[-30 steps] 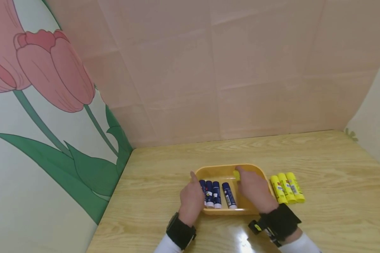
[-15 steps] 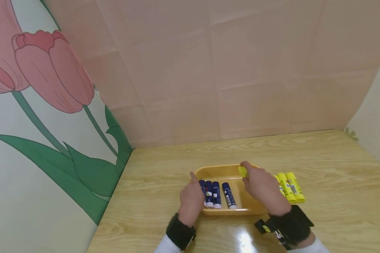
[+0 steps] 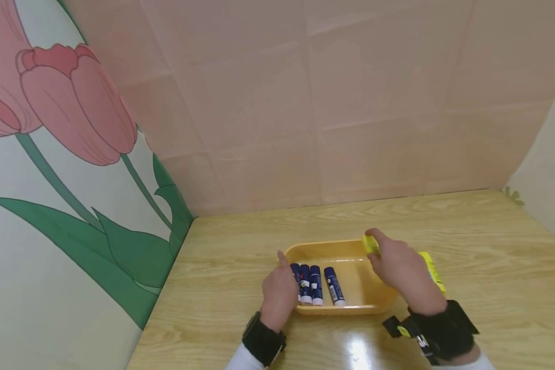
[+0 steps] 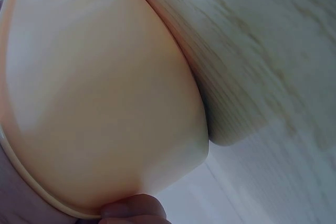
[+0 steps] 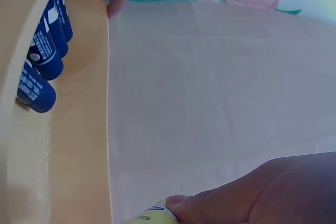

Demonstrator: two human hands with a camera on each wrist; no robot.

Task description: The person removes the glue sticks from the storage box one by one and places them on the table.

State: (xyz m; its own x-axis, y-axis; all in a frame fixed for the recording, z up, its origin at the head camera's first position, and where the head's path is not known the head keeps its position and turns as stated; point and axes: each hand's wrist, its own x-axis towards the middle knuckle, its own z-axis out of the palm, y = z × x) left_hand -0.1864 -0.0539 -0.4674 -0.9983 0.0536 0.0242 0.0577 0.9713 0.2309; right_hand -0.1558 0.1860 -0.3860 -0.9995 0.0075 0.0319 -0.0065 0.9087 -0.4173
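My left hand grips the left rim of a shallow orange plastic tray; in the left wrist view its fingers curl at the rim beside the tray's outer wall. Inside the tray's left half lie several dark blue glue sticks with white ends, one a little apart from the others. Over the tray's right rim, my right hand pinches a yellow glue stick, its thumb pressed on it in the right wrist view.
To the right of the tray, more yellow glue sticks lie on the wood-grain table, mostly hidden behind the right hand. A pink-covered wall rises at the table's back edge, and a wall with painted tulips stands at the left.
My right hand has carried the yellow glue stick rightward, from inside the tray to its right rim, covering more of the yellow sticks on the table. The left hand and tray stay put.
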